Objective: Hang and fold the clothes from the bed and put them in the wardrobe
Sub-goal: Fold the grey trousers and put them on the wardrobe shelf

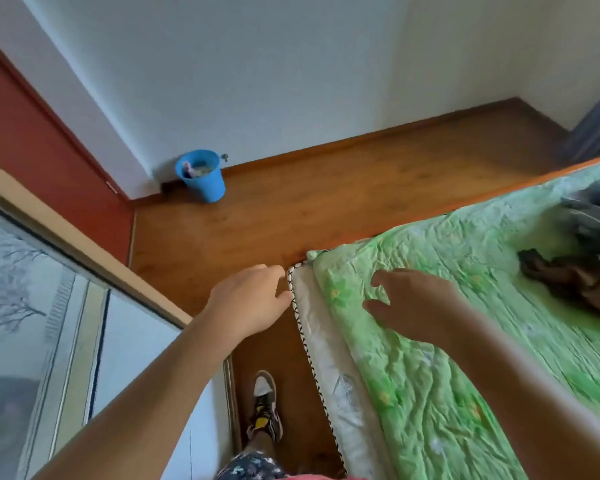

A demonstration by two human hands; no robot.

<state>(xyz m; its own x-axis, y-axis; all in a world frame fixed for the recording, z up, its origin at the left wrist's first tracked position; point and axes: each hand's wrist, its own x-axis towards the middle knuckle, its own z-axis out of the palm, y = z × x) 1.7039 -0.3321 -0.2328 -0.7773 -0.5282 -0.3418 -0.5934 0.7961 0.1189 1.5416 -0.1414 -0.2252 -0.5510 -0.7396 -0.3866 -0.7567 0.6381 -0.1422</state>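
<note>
Both hands are empty, fingers loose: left hand (pixel 253 303) beside the mattress (pixel 314 327) corner, right hand (pixel 416 303) over the green quilt (pixel 430 403). The brown garment (pixel 575 282) lies crumpled farther along the quilt. It looks limp and light, so I'd grab a bunched fold.

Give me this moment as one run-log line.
left hand open, beside mattress corner | right hand open, over green bedspread | clothes on bedspread, untouched

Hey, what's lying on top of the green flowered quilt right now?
A crumpled dark brown garment and a grey-blue heap of clothes lie on the green flowered quilt, near the picture's right edge. The frame cuts both off, so anything under them is hidden.
</note>
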